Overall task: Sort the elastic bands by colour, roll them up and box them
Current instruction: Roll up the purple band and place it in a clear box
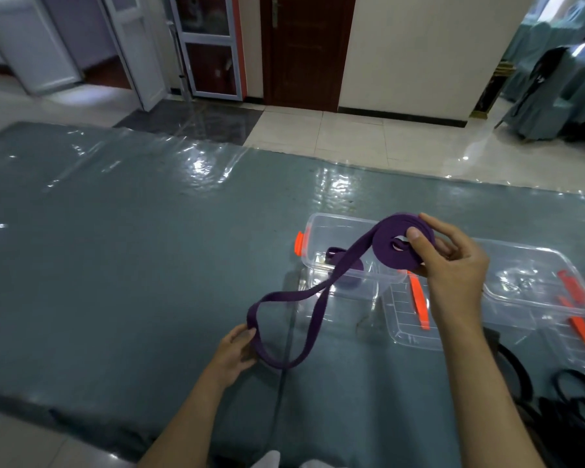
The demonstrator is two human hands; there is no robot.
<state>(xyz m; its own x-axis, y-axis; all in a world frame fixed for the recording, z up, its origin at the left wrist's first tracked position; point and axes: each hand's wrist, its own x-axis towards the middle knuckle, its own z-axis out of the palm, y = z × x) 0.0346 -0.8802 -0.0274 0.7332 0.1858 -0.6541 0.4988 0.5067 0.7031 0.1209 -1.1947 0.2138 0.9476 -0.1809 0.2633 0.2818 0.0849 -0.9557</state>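
Note:
My right hand (453, 258) grips a partly rolled purple elastic band (390, 246), thumb pressed on the coil's face, held above a clear plastic box (321, 228). The band's loose tail (318, 288) hangs down to the left in a loop. My left hand (235, 349) holds that loop's lower end just above the table. Inside the clear box lies another purple roll (350, 275), partly hidden by the hanging band. A pile of black bands (568, 410) lies at the table's right edge.
A second clear box (534, 285) stands right of the first, with clear lids with orange clips (419, 305) beside and under them. The table (115, 265) has a grey-green cloth under shiny plastic. Tiled floor and doors lie beyond.

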